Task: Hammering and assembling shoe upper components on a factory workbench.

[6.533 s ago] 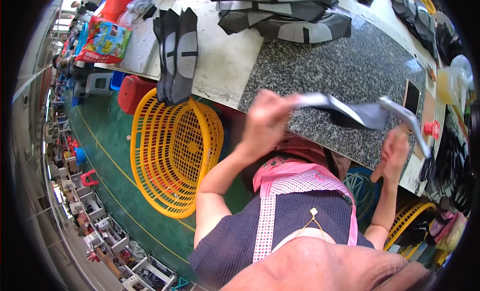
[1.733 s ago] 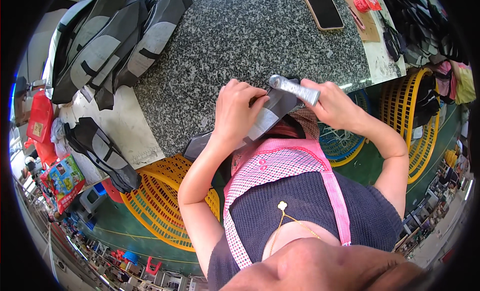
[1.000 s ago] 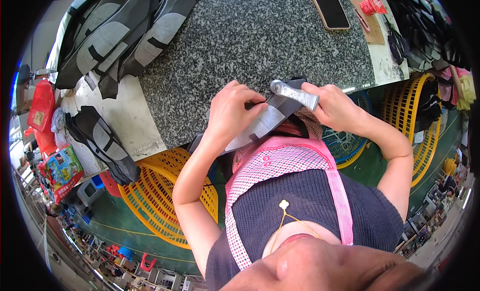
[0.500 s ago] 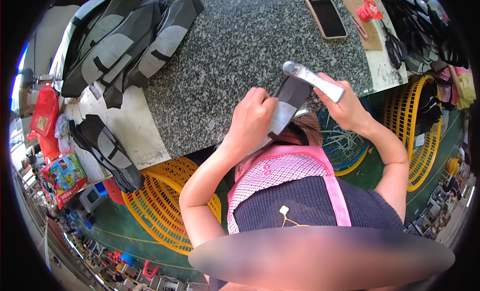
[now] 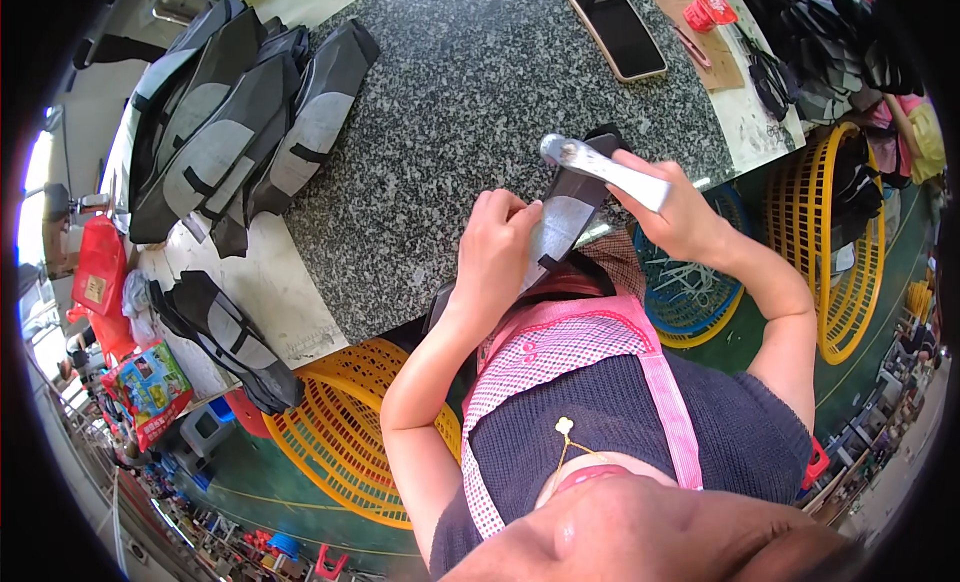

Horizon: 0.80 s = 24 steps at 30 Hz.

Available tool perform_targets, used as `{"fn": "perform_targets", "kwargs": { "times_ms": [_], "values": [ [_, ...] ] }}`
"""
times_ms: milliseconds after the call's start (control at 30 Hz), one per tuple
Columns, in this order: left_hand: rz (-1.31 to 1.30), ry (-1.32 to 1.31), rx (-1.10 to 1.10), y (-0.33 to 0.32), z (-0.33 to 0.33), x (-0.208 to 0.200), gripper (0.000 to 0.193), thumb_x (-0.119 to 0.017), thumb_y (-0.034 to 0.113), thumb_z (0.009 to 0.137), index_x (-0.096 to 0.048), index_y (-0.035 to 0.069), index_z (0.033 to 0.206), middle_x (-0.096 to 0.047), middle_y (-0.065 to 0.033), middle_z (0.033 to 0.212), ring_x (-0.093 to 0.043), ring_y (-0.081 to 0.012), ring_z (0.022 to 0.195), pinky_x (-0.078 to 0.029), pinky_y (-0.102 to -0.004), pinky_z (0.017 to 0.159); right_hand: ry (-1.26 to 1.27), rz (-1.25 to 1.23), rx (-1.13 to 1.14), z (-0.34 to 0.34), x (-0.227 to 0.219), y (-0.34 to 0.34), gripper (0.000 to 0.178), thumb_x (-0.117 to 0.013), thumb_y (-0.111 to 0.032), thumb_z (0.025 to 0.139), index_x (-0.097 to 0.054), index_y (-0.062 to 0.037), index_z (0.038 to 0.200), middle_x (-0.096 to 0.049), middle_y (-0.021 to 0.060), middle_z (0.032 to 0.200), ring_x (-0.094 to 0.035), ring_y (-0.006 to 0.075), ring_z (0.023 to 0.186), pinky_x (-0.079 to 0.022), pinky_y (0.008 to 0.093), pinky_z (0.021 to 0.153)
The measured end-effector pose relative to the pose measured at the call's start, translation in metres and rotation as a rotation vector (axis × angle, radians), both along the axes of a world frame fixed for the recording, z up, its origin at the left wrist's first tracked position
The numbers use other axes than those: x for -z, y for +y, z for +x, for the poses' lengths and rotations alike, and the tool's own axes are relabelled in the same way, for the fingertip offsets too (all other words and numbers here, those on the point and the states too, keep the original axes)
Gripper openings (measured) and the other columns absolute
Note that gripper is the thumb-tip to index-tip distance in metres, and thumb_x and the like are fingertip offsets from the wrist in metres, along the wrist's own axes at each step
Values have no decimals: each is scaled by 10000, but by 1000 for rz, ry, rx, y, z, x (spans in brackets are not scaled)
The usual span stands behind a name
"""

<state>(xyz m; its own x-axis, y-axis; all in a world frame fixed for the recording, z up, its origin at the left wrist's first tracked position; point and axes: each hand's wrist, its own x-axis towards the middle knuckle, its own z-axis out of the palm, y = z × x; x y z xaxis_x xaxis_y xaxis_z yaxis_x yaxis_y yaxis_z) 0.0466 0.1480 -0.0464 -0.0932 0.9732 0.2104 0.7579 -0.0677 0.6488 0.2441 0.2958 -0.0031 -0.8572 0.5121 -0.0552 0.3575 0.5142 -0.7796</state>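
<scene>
My left hand [image 5: 497, 250] grips a long grey and black shoe-upper piece [image 5: 566, 217] at the near edge of the speckled granite table [image 5: 450, 112]. The piece lies slanted, its far end on the stone, its near end hanging off toward my apron. My right hand [image 5: 681, 212] holds a silvery metal hammer-like tool [image 5: 598, 165] by its handle, the head raised just above the piece's far end.
A pile of similar grey and black pieces [image 5: 235, 132] lies at the table's far left, another bundle [image 5: 225, 337] on the white side surface. A phone [image 5: 613, 27] and scissors [image 5: 765, 77] lie at the far right. Yellow baskets [image 5: 340, 437] [image 5: 835, 242] stand on the green floor.
The piece swung from flat across my chest to slanted on the table edge. My right hand lifted the tool up and outward; my left hand slid along the piece.
</scene>
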Motion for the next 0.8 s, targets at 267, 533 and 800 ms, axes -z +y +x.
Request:
{"fn": "perform_targets", "kwargs": {
  "times_ms": [267, 533, 800],
  "values": [
    [13, 357, 57, 0, 10, -1, 248, -640, -6, 787, -659, -59, 1029, -549, -129, 908, -559, -297, 863, -517, -369, 715, -69, -123, 80, 3, -6, -4, 158, -544, -139, 951, -519, 0, 1022, -611, 257, 702, -634, 478, 724, -482, 558, 618],
    [-294, -365, -158, -15, -14, -7, 106, -761, 62, 820, -752, 2, 907, -653, -112, 814, -651, -283, 777, -537, -379, 721, -93, -55, -35, 3, 15, -8, 179, -534, -186, 990, -529, -8, 997, -612, 238, 705, -626, 473, 738, -480, 532, 612],
    [4, 58, -8, -29, -2, 3, 247, -671, 8, 779, -702, -1, 1024, -601, -108, 916, -600, -283, 875, -525, -377, 702, -100, -43, -130, 1, 2, -21, 157, -557, -163, 962, -526, -11, 988, -596, 239, 695, -630, 456, 717, -469, 491, 577]
  ]
}}
